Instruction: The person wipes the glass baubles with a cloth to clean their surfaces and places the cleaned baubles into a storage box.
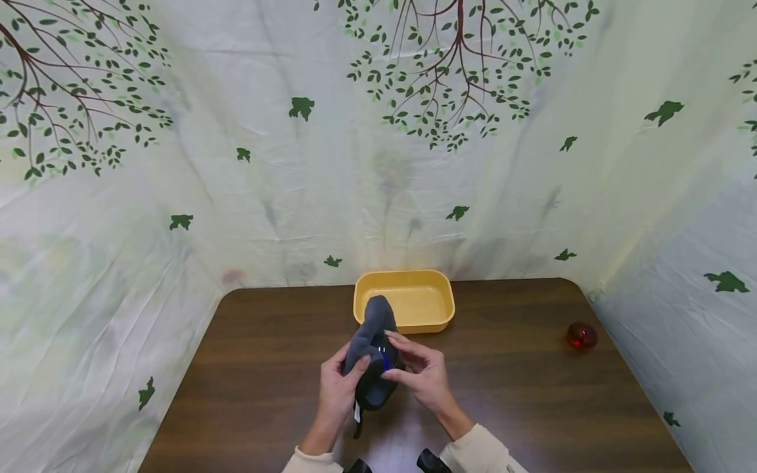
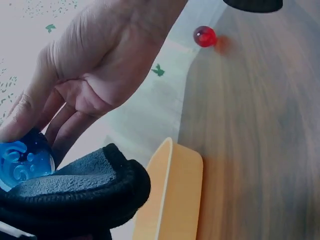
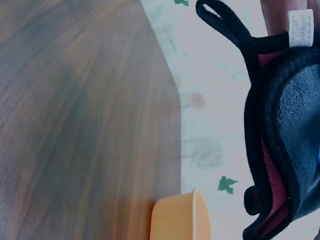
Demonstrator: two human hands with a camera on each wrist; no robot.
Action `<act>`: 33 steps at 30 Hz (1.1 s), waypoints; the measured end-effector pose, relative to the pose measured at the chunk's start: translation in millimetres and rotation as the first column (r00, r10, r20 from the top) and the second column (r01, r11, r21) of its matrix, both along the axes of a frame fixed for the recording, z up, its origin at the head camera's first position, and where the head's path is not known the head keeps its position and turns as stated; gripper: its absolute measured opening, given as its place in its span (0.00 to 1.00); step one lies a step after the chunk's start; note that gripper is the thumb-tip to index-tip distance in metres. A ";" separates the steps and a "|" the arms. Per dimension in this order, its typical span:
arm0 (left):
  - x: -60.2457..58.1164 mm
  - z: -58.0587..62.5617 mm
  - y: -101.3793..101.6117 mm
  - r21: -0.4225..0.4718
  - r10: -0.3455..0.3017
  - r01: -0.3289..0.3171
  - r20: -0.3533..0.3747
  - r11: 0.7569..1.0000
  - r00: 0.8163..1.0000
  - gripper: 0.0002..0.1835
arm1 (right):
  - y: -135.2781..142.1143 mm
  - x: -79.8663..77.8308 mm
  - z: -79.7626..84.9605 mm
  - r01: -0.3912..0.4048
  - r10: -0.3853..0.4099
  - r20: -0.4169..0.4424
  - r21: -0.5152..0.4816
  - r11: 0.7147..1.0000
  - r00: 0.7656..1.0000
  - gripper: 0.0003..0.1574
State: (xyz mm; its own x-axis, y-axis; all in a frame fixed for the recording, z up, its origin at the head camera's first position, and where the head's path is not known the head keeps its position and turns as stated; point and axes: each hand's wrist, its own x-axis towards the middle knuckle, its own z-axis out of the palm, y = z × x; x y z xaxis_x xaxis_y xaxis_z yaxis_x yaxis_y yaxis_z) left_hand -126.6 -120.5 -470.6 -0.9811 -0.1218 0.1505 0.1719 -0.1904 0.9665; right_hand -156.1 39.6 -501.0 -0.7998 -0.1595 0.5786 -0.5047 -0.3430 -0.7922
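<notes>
A dark blue-grey oven mitt [image 1: 378, 322] with black edging is held up over the table by my left hand [image 1: 338, 391], thumb on its near face. My right hand [image 1: 430, 376] pinches a see-through blue round thing [image 2: 24, 162] with raised swirls, right against the mitt's cloth. In the left wrist view, the mitt [image 2: 75, 187] hides part of that blue thing; the right hand [image 2: 102, 65] reaches in from above. The right wrist view shows the mitt [image 3: 297, 115] with its hanging loop, white label and dark red lining. Part of the left hand [image 3: 280, 20] appears behind the label.
A yellow tub [image 1: 404, 329] stands at the table's back edge, just beyond the mitt. Toward the right edge of the brown wooden table [image 1: 254, 374] lies a glossy red ball [image 1: 582, 336]. Pale sheets [image 1: 296, 197] printed with leaves surround the table.
</notes>
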 end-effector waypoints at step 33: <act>1.3 -4.3 4.1 0.077 0.012 -0.015 0.038 0.997 0.999 0.29 | -0.2 6.6 9.8 0.093 -0.106 0.089 0.138 0.986 0.990 0.33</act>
